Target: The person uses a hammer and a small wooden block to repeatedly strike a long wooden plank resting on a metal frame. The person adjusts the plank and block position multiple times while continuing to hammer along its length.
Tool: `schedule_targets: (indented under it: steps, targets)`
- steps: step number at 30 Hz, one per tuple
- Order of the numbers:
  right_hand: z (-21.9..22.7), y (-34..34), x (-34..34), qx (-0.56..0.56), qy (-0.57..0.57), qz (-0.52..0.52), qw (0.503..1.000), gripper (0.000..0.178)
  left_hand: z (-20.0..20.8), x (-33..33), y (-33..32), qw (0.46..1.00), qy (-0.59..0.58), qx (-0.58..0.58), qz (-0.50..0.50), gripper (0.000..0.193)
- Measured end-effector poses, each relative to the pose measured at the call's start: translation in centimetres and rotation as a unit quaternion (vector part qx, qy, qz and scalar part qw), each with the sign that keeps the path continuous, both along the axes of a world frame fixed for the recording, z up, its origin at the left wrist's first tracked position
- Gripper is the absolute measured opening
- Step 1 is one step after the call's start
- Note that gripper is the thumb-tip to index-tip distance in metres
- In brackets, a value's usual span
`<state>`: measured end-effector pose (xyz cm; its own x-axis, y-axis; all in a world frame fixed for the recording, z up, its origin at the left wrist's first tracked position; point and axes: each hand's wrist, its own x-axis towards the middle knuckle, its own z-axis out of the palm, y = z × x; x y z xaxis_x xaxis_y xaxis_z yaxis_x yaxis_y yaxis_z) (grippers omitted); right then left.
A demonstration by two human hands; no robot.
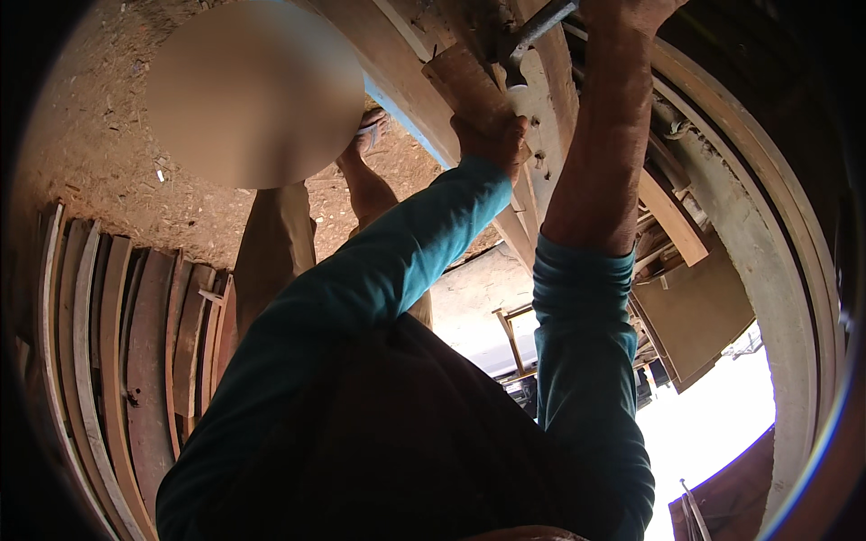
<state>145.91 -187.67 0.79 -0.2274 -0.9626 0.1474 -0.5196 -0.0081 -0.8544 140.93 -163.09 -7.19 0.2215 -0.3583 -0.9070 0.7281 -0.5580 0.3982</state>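
Observation:
My left hand (494, 142) is closed around the lower end of a short wooden block (465, 83), holding it against a timber workpiece (546, 117) with several dark holes. At the top edge, my right hand (630, 13) is partly cut off, its fingers around the handle of a hammer (532, 34). The metal hammer head points down, close to the block's right side and just above my left thumb. A pale bright spot lies right under the head; I cannot make out whether it is a nail or chisel end.
Stacked wooden planks (149, 361) stand at the left. A sandalled foot (370, 129) and a tan trouser leg (275, 234) show beside a blurred round patch on the chip-strewn ground (108, 135). At right are a brown panel (695, 311), loose timber (672, 221) and a pale curved beam (767, 234).

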Motion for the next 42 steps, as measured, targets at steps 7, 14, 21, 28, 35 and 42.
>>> schedule_targets:
  steps: [7, 14, 21, 28, 35, 42]
  targets:
    - [1.5, 5.4, 6.8, -0.051, 0.004, 0.085, 0.995, 0.022, -5.6, -1.4, 4.3, 0.975, 0.147, -0.166, -0.018, 0.071]
    - [1.5, 5.4, 6.7, -0.020, 0.085, 0.128, 0.988, 0.041, -1.8, 0.5, 0.3, 0.986, 0.083, -0.132, 0.057, 0.076]
    - [2.9, -1.2, 3.4, 0.166, -0.090, 0.197, 0.962, 0.024, -1.9, 4.7, 2.1, 0.984, 0.024, -0.127, -0.120, 0.076]
    - [2.9, -6.1, 3.9, 0.282, -0.170, 0.218, 0.919, 0.029, -2.2, 13.8, 6.2, 0.893, -0.038, -0.275, -0.354, 0.087]
    - [4.2, -8.8, 5.2, 0.315, -0.104, 0.281, 0.901, 0.031, -0.4, 16.8, -1.2, 0.796, -0.054, -0.317, -0.513, 0.092]
    - [2.8, -6.2, 7.0, 0.312, -0.101, 0.261, 0.908, 0.027, -5.1, 16.7, -8.8, 0.849, -0.002, -0.211, -0.484, 0.079]
